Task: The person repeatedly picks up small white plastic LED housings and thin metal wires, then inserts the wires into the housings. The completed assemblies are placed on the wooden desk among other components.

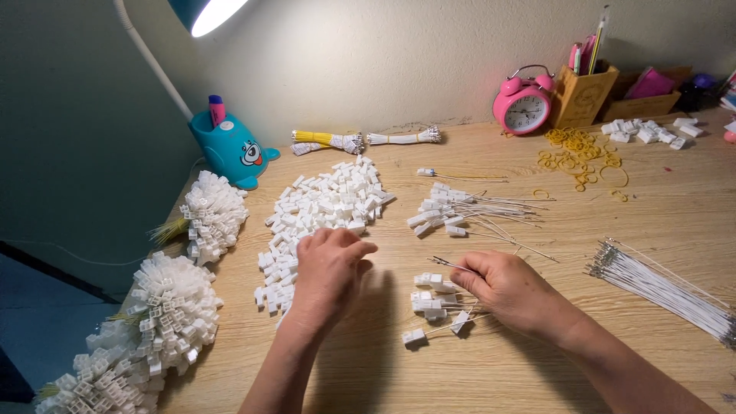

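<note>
1. The left hand (331,264) rests palm down at the near edge of the pile of loose white connector housings (322,211), fingers curled onto the pieces there. Its grip is narrow, fingertips drawn together, but the back of the hand hides them, so I cannot tell whether a housing is pinched between them.

2. The right hand (510,287) lies to the right on the desk (583,230), its grip closed on a few thin wires (452,266) held between thumb and forefinger. The metal tips of these wires point left and slightly away from the person, toward the left hand.

3. The held wires run roughly across the desk, right to left. The housing pile lies to the left of those tips, with the left hand between them and most of the pile.

4. The left hand is much the nearer one to the housings, touching them. The right hand is well apart from the pile.

5. Just beside and below the right hand sits a small cluster of housings already on wires (433,303), their leads trailing right under the fingers.

6. A bundle of loose white wires (659,287) lies further right, angled from upper left to lower right, nearer the right hand.
</note>
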